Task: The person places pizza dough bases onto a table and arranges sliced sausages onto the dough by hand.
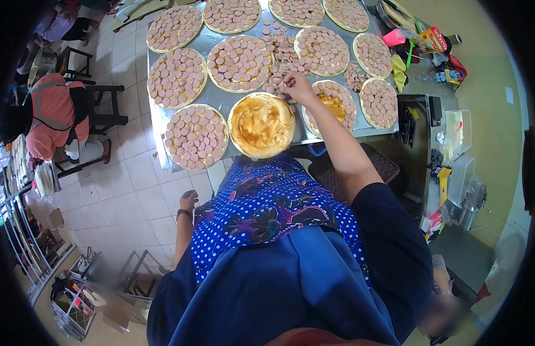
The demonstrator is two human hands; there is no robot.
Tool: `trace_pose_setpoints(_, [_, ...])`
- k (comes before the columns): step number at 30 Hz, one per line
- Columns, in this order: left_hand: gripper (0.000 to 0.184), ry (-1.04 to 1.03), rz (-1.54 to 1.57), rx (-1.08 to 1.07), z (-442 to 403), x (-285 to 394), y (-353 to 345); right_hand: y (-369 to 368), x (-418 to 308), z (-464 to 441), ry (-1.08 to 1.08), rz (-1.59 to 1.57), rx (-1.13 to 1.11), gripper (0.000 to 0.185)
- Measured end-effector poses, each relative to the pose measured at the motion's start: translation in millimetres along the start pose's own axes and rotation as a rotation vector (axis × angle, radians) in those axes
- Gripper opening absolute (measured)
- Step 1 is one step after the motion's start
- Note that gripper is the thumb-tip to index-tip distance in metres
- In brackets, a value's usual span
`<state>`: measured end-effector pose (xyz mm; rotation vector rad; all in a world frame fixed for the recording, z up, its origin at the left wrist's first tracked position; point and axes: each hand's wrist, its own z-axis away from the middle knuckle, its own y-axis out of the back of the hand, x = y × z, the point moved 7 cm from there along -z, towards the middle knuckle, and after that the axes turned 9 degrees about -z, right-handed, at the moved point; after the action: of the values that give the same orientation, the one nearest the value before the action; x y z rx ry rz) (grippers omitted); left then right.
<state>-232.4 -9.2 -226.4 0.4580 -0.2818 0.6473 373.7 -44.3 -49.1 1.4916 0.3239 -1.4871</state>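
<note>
My right hand [297, 87] reaches over a loose pile of sausage slices [285, 49] at the middle of the metal table. Its fingers are pinched together; what is between them is too small to make out. Just in front of it lies a round dough base [262, 125] spread with orange-brown sauce and bearing no slices. Under my right forearm another pizza base [332, 106] has slices round its edge and bare sauce in its middle. My left hand [188, 200] hangs low beside my apron, away from the table, fingers curled with nothing visible in them.
Several slice-covered pizza bases [177, 78] crowd the metal table [218, 102]. Packets and a pink cup [394, 38] stand at the right. A dark stool [374, 167] is under the table edge. At left, a person in a pink top [51, 115] sits near black stools [109, 106].
</note>
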Motion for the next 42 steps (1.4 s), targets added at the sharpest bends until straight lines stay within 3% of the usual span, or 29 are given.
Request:
trace_pose_setpoints(5, [0.034, -0.011, 0.025, -0.006, 0, 3, -2, 38, 1, 5, 0.044, -0.076, 0.024, 0.022])
trace_pose_setpoints(7, [0.035, -0.023, 0.022, -0.013, -5, 7, -4, 53, -4, 22, -0.188, -0.199, -0.06, 0.02])
trace_pose_setpoints(12, [0.035, -0.055, 0.024, -0.006, -12, 24, 3, 91, -11, 68, -0.262, -0.245, -0.065, 0.017])
trace_pose_setpoints(18, [0.032, -0.07, -0.057, -0.002, -14, 44, 6, 95, 37, 111, -0.387, -0.207, -0.04, 0.018])
trace_pose_setpoints(19, [0.032, -0.069, -0.067, -0.011, -17, 45, 6, 93, 45, 110, -0.387, -0.209, -0.037, 0.018])
trace_pose_setpoints(21, [0.032, -0.068, -0.082, -0.022, -17, 48, 5, 91, 42, 104, -0.114, 0.151, -0.015, 0.016])
trace_pose_setpoints(24, [0.032, -0.062, -0.103, 0.0, -11, 60, 7, 90, 35, 102, -0.024, 0.182, 0.014, 0.015])
trace_pose_setpoints(30, [0.033, -0.075, -0.101, -0.015, -10, 62, 9, 102, 34, 92, -0.307, -0.277, 0.002, 0.01])
trace_pose_setpoints(34, [0.033, -0.086, -0.067, -0.02, -18, 48, 7, 92, 49, 82, -0.279, -0.293, 0.024, 0.008])
trace_pose_setpoints(42, [0.032, -0.064, -0.034, -0.016, -21, 29, 4, 86, 47, 82, -0.081, 0.063, 0.072, 0.01])
